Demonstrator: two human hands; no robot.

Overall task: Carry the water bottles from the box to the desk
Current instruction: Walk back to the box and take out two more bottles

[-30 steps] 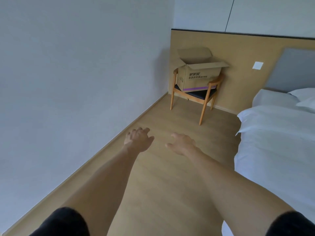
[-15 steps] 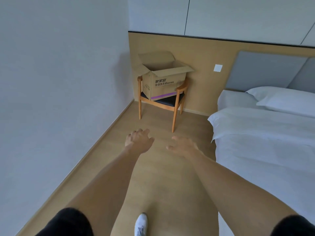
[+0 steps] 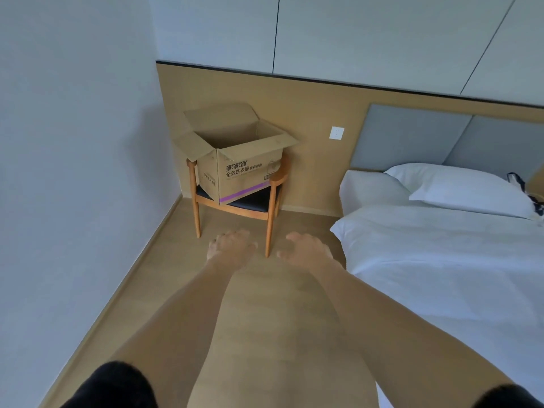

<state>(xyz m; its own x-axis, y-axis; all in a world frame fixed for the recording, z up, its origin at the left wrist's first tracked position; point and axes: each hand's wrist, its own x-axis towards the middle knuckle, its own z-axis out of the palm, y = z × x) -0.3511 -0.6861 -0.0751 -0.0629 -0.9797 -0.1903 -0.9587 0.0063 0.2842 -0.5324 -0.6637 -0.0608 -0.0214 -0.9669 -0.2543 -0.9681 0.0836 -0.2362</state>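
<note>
Both arms reach forward over the floor, the left hand (image 3: 231, 245) and right hand (image 3: 307, 249) relaxed and holding nothing. The open cardboard box (image 3: 235, 160) sits askew on a wooden chair (image 3: 270, 207) in the corner, short of reach. No bottles show from here; its inside is hidden. Pulling on a loose flap could tip the box off the seat.
</note>
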